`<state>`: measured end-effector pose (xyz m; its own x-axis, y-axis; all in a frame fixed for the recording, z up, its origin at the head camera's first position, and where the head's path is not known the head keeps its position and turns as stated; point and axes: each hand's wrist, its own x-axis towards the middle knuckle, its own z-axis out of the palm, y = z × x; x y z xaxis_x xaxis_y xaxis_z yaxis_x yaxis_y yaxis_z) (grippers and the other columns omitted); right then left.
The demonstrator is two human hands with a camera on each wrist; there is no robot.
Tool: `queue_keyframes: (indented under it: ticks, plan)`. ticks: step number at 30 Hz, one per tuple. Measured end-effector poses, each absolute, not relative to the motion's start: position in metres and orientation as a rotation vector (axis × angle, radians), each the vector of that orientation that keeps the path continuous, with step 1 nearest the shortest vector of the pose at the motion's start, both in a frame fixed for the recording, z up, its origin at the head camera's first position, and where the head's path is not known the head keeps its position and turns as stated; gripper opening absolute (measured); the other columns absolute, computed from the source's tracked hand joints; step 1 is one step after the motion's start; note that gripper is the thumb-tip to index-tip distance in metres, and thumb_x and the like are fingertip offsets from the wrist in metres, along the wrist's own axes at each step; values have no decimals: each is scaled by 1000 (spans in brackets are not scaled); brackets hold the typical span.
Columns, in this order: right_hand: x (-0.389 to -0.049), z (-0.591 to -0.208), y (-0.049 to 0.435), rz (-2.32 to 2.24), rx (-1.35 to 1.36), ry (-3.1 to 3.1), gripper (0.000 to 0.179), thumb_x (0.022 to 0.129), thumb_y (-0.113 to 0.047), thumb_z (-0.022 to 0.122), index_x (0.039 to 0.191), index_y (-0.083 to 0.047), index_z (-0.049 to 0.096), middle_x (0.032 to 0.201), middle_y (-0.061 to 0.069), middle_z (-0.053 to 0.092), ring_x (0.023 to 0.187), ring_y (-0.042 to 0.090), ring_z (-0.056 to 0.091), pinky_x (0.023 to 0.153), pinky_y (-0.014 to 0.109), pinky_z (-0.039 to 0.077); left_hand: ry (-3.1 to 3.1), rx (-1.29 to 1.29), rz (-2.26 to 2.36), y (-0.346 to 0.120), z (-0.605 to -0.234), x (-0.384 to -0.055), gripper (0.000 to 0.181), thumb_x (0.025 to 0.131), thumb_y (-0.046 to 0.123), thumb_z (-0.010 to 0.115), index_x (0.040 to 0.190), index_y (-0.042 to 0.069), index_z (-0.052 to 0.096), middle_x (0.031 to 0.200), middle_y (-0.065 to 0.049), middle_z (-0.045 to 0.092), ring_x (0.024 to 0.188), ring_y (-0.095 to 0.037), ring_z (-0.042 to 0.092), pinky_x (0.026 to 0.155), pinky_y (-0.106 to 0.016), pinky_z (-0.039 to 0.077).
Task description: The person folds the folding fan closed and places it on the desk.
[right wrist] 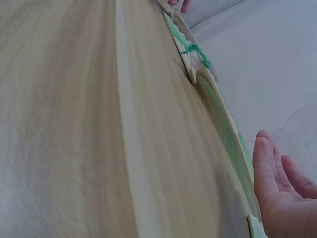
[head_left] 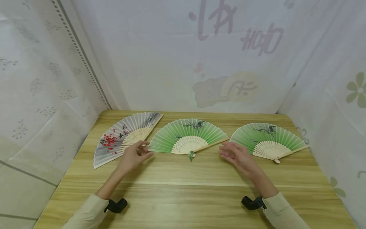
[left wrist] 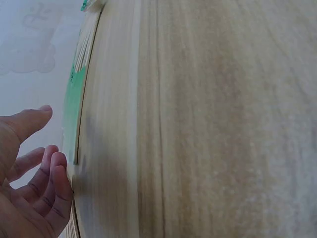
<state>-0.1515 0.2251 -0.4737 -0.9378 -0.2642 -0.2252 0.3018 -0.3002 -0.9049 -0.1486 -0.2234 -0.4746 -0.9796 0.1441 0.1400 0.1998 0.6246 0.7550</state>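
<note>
Three folding fans lie spread out on the wooden table. In the middle is a green fan point(head_left: 188, 130) with a dark branch print and a green tassel point(head_left: 191, 155) at its pivot. My left hand point(head_left: 134, 157), fingers loosely bent with a gap to the thumb, is at its left corner, overlapping the grey fan point(head_left: 114, 140) with red blossoms. Near the middle fan's right end hovers my right hand point(head_left: 238, 157), fingers relaxed and holding nothing. It also stands beside the left edge of the second green fan point(head_left: 266, 136). Neither hand grips anything.
The wooden table point(head_left: 171, 197) ends at a white printed cloth point(head_left: 160, 63) hanging behind it. More patterned cloth point(head_left: 34, 95) hangs along the left side and the right side. Each wrist wears a black camera mount point(head_left: 115, 206) over a light sleeve point(head_left: 85, 213).
</note>
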Motion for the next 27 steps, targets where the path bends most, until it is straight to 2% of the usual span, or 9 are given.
queue_keyframes:
  ticks: [9,16,27]
  plan:
    - [-149,-483,211,-2236,94,1556,52,109,-17,51,144,18,33,140,37,46,121,37,60,103,44,45,-2788,-291,-1223,-226,-477,-144,41,87,17,84,120,-2,68,84,-3,68,77,-22,69,68,-36,55]
    - [-148,-484,202,-2245,127,1484,50,108,-17,55,141,17,37,138,36,49,120,38,60,104,44,45,-2806,-258,-1158,-227,-477,-143,38,86,17,84,116,-2,70,82,-2,69,80,-26,71,75,-46,56]
    - [-147,-485,192,-2227,101,1443,48,109,-14,51,141,18,36,138,36,49,122,36,59,105,43,44,-2845,-204,-1019,-227,-483,-148,35,87,23,84,112,3,71,80,4,68,77,-20,67,72,-45,52]
